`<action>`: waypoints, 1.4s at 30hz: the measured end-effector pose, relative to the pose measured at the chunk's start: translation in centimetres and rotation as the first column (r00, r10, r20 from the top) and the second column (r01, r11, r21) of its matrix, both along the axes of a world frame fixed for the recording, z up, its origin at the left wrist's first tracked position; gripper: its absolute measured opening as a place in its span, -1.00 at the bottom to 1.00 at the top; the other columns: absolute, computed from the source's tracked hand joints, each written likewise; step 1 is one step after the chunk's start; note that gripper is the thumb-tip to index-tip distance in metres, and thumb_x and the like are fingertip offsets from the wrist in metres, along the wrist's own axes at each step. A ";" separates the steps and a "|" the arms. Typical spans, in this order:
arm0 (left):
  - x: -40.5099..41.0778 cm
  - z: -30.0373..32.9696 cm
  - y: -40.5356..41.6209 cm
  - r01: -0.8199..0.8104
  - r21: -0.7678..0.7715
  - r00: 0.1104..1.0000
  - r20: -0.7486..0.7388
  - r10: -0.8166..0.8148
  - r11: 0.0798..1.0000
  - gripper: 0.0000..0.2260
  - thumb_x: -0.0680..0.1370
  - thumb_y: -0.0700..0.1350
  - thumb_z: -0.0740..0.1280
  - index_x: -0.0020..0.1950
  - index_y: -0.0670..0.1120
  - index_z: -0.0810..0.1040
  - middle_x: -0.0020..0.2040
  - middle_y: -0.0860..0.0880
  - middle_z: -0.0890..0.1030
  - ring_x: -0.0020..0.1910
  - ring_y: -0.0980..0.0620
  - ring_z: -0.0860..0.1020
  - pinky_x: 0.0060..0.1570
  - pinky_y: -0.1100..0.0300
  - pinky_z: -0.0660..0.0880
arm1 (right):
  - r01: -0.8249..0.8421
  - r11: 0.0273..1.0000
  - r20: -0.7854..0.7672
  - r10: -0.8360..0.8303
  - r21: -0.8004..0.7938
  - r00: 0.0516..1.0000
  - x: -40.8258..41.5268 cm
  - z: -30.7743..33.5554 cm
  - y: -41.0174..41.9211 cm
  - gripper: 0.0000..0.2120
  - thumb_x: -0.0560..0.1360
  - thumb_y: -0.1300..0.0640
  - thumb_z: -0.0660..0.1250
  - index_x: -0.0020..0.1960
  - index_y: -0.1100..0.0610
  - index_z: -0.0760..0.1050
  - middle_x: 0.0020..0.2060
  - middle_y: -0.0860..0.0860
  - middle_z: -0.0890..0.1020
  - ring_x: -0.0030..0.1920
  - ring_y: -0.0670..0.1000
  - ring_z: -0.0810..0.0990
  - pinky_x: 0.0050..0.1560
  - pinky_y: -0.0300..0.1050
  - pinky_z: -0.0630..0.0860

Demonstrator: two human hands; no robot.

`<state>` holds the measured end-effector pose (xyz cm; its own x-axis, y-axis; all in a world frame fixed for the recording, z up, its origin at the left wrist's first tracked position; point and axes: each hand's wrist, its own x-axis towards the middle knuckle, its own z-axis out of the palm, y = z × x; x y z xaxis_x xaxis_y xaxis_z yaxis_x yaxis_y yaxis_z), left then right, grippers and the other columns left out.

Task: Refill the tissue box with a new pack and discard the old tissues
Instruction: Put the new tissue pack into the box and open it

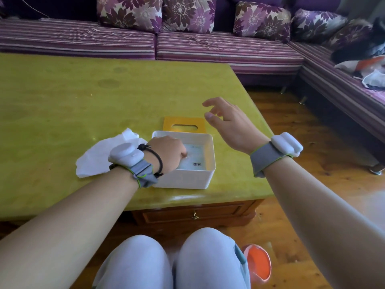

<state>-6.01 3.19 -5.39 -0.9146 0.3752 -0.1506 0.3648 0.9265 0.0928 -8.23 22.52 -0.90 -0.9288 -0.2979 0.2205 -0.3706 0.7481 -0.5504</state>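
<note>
Left hand (169, 152) curled inside tissue box (187, 178), pressing new pack (194, 158); right hand (231, 124) spread, empty, above.

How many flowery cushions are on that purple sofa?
5: four stand in a row along the sofa back, a fifth sits blurred in the corner. Others may lie outside the picture.

Left hand (168, 152) curled, fingers pointing down; right hand (231, 124) raised, fingers spread, empty.

lid (184, 124) behind box (185, 178), tissues (98, 157) left
</note>
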 end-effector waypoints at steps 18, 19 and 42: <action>-1.7 -0.8 0.6 -0.020 -0.214 0.980 -0.198 -0.023 0.977 -0.78 0.58 -0.05 0.20 -0.11 -0.08 0.59 -0.15 -0.13 0.57 -0.14 -0.16 0.57 -0.20 0.10 0.34 | -0.012 1.000 0.115 0.012 0.004 0.993 -0.7 -2.5 -0.1 -0.66 0.54 -0.18 0.14 0.23 -0.08 0.46 0.00 -0.07 0.57 0.11 0.08 0.51 0.20 0.21 0.42; -1.5 -0.8 0.6 -0.029 -0.223 0.977 -0.213 -0.020 0.974 -0.76 0.59 -0.03 0.19 -0.11 -0.07 0.62 -0.19 -0.11 0.55 -0.17 -0.15 0.56 -0.22 0.12 0.31 | -0.012 1.000 0.118 0.012 0.003 0.993 -0.7 -2.6 -0.1 -0.65 0.53 -0.19 0.13 0.22 -0.08 0.47 -0.01 -0.08 0.57 0.10 0.08 0.51 0.19 0.21 0.42; -1.2 -1.5 1.1 -0.297 0.505 0.942 0.295 0.162 0.810 -0.91 0.53 -0.09 0.35 -0.15 0.01 0.64 -0.45 0.01 0.60 -0.51 0.07 0.52 -0.44 0.35 0.44 | -0.020 1.000 0.142 0.022 -0.013 0.990 -0.7 -3.5 -0.1 -0.72 0.58 -0.13 0.17 0.17 -0.04 0.51 -0.05 -0.05 0.59 0.01 0.05 0.54 0.14 0.13 0.47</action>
<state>-7.17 4.34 -6.86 -0.9491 0.2410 -0.2026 0.0533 0.7574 0.6508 -8.94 22.43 -4.38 -0.9445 -0.3159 0.0903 -0.3037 0.7346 -0.6067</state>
